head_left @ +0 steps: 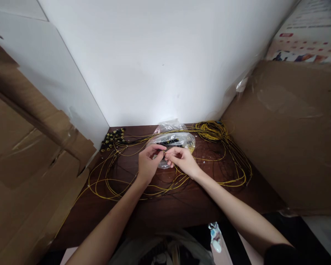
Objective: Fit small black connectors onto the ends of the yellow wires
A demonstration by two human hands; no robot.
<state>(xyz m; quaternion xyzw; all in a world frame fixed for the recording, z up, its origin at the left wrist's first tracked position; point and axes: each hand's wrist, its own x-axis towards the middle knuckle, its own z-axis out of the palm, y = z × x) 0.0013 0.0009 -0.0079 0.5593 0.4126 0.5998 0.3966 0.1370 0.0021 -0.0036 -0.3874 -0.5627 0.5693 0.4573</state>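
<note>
My left hand [149, 163] and my right hand [183, 161] meet over the middle of the table, thumbs and fingertips pinched together. A thin yellow wire end [164, 151] shows between them, pinched by my right hand. Whatever small piece the left fingertips grip is mostly covered by them. Under and behind the hands lies a clear plastic bag [179, 137] with black pieces [169, 141] in it. Yellow and black wires [160, 190] loop across the dark wooden table [179, 215] around both hands.
A cluster of black connectors with yellow ends [112, 139] lies at the back left. Coiled yellow wire [212, 130] is bunched at the back right. Cardboard boxes [30, 176] [289, 136] wall in both sides, and a white panel [165, 66] stands behind.
</note>
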